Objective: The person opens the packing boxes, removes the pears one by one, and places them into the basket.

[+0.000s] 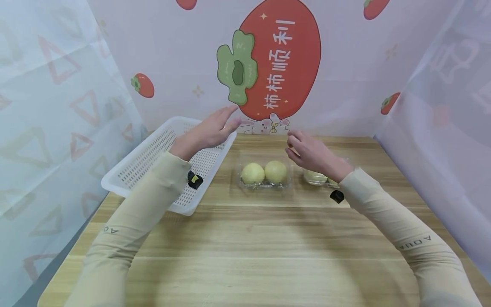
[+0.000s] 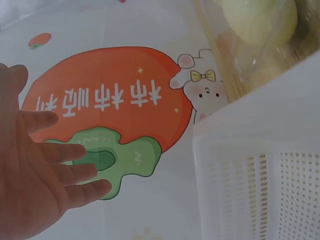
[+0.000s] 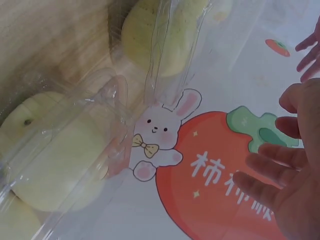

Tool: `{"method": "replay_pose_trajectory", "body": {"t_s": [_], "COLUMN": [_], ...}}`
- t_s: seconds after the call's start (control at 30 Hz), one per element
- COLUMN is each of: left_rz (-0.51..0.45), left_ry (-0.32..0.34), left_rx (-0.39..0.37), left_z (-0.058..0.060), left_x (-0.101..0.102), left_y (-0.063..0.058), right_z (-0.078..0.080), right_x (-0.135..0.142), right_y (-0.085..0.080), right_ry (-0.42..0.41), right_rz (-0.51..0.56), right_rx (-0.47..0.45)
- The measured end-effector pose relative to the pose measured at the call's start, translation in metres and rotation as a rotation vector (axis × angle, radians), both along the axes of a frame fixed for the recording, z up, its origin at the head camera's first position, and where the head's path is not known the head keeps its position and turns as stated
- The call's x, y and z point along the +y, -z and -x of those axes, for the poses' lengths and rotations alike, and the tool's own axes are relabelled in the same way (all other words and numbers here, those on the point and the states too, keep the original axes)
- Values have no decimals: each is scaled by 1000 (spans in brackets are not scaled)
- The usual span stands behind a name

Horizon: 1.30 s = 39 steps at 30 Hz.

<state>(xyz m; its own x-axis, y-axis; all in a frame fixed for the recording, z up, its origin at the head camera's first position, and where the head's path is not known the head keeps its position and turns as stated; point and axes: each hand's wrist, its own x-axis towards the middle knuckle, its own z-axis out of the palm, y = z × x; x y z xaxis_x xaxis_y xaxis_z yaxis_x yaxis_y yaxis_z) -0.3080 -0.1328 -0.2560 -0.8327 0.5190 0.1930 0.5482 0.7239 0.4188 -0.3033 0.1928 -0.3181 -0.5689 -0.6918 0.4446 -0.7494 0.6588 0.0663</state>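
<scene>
The left hand [image 1: 212,130] hovers flat-fingered and empty above the white basket's [image 1: 142,164] far corner. Right of the basket sits a clear box [image 1: 264,174] holding two pale fruits. The right hand [image 1: 311,152], fingers loosely bent and holding nothing, hangs over a second clear box [image 1: 316,177] further right.

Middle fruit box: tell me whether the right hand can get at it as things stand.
Probably yes. The right hand hovers just right of the box, fingers loosely curled and holding nothing, with only bare table between them.
</scene>
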Motion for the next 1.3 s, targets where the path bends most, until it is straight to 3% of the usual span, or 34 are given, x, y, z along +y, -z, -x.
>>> {"method": "replay_pose_trajectory", "body": {"t_s": [0.37,0.57,0.73,0.83,1.1,1.3], "left_rz": [-133,-147,-158,-150,-71,-82], "left_ry": [64,65,60,52,-46,-72], "left_rx": [31,1,21,37,26,26], "left_z": [-19,-40,-49,-54,-66,-72], "left_x": [12,18,25,28,38,41], "left_y": [6,11,19,24,37,46], "right_z": [-9,-14,-17,-19,-22,-27], "right_x": [-3,-5,-7,-7,-7,-7], "right_y": [9,17,23,25,30,36], "right_ry": [-41,-78,-74,-81,-121,-144], "right_rz": [-35,-44,-59,-71,-115,-113], "right_rx": [-17,-34,-44,-63,-95,-100]}}
